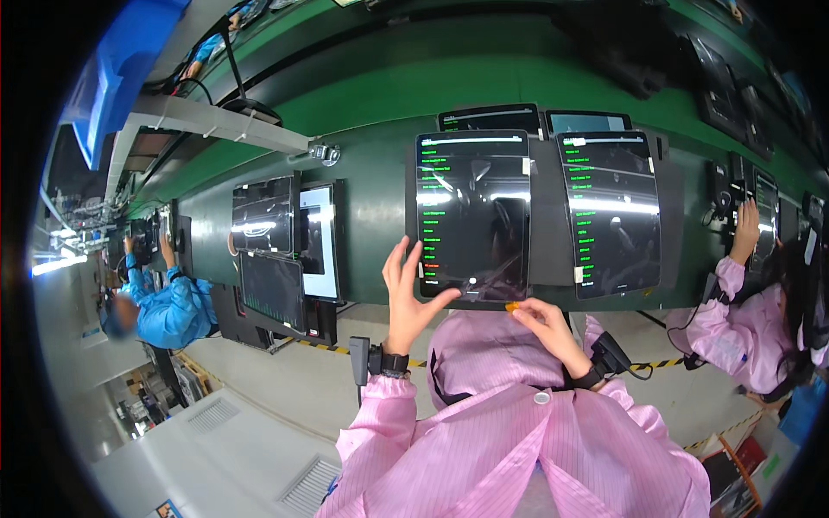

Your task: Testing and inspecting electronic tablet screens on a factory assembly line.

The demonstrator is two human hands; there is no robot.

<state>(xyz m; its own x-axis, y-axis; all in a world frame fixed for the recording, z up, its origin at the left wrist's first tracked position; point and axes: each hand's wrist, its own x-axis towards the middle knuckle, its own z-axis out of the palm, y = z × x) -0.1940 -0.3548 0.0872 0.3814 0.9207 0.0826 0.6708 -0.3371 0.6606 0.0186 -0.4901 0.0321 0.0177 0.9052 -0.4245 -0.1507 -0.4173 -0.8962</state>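
Observation:
A black tablet (473,207) lies in front of me, its dark screen showing a list of green lines and one red line. My left hand (408,298) is open at its lower left corner, fingers spread along the side edge and thumb toward the bottom edge. Just below the bottom edge, my right hand (544,326) pinches a small orange piece (512,306); its exact kind is too small to tell. To the right lies a second tablet (611,216) with a similar list. Ceiling lights reflect in both screens.
Behind stand two more tablets, a dark one (488,118) and a lighter one (587,122). On the left of the green bench (371,224) are stacked tablets (263,216) and a white-screened one (318,242). Co-workers in blue (177,309) and pink (725,315) sit at either side.

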